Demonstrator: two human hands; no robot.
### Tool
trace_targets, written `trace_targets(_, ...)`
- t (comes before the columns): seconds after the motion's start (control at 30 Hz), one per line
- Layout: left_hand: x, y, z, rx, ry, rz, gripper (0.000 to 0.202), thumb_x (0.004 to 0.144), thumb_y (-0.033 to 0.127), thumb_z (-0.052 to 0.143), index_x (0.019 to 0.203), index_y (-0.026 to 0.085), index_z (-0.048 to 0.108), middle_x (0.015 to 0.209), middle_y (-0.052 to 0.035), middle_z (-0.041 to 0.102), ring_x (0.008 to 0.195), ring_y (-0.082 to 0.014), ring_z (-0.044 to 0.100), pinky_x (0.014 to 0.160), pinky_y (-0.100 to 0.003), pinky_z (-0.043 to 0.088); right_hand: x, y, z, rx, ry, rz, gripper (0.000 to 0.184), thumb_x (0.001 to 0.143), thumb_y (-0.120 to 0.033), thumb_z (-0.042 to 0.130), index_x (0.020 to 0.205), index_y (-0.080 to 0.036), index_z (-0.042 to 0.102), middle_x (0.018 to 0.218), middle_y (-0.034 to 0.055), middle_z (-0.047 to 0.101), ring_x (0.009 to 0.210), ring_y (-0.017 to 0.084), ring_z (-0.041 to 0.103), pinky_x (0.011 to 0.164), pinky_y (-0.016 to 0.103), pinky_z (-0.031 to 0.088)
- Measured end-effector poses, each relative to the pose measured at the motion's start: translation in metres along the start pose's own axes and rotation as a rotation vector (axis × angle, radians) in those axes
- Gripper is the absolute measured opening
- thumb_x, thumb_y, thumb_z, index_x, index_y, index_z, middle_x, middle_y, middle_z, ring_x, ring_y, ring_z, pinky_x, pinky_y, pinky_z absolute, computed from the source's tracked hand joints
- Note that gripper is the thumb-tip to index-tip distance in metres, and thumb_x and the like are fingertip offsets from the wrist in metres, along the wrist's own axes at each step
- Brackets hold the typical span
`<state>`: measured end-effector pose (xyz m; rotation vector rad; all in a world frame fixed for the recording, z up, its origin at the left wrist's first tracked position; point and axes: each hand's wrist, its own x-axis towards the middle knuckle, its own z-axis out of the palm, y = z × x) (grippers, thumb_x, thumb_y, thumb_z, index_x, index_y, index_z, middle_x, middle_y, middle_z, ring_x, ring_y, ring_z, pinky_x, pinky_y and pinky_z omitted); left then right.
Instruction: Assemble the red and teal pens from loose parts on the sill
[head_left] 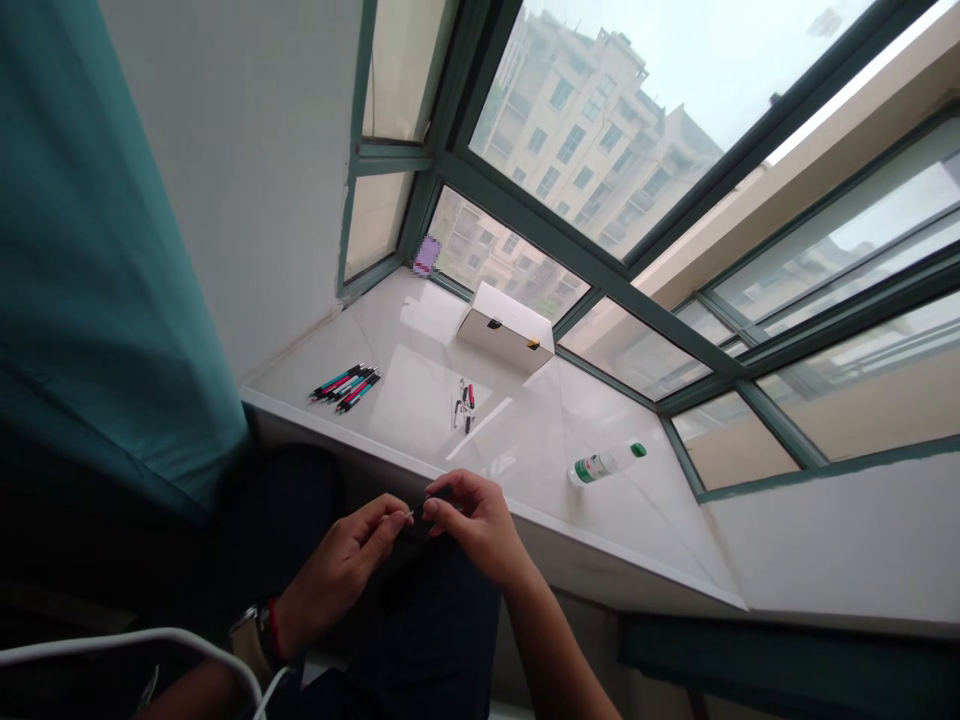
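Note:
My left hand (356, 550) is closed, thumb and forefinger pinching a thin, pale-ended piece. Just to its right, my right hand (480, 520) pinches a small dark piece (418, 508) that looks like part of a pen; the fingers hide most of it. The two pieces meet or nearly meet between the fingertips, in front of the sill edge and above my lap. Beyond the hands, a small heap of loose pen parts (466, 398), black, red and metallic, lies on the white sill (405, 400). A bunch of pens (347, 387) in black, blue and pink lies to the left.
A white box (502, 335) stands against the window. A clear bottle with a green cap (606, 464) lies on its side at the right. A purple item (427, 256) sits in the far corner. A teal curtain (112, 300) hangs left; a white cable (150, 637) crosses the lower left.

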<state>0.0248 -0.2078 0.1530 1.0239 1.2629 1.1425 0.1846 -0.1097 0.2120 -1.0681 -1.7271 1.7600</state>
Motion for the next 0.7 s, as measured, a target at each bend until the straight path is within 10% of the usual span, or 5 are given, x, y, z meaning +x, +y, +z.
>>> trace_targets(0.23,-0.003,0.02,-0.004,0.122,-0.018,0.109,0.037,0.095,0.047,0.043,0.108,0.02,0.065,0.086,-0.0017,0.069,0.079,-0.0168,0.06,0.071,-0.024,0.046,-0.002,0.005,0.008,-0.047,-0.003,0.023,0.035,0.077,-0.045,0.075,0.096,-0.016,0.069,0.074,0.001,0.066,0.064,0.013,0.065,0.061,0.026,0.056)
trace_targets(0.7,-0.005,0.012,-0.005,0.137,-0.018,0.082,0.037,0.096,0.048,0.041,0.1,0.02,0.064,0.072,0.0033,0.056,0.065,-0.0124,0.048,0.059,-0.021,0.036,-0.003,0.008,0.014,0.115,0.024,-0.001,0.027,0.086,-0.041,0.068,0.095,-0.016,0.063,0.092,0.0057,0.07,0.082,0.017,0.069,0.069,0.027,0.058)
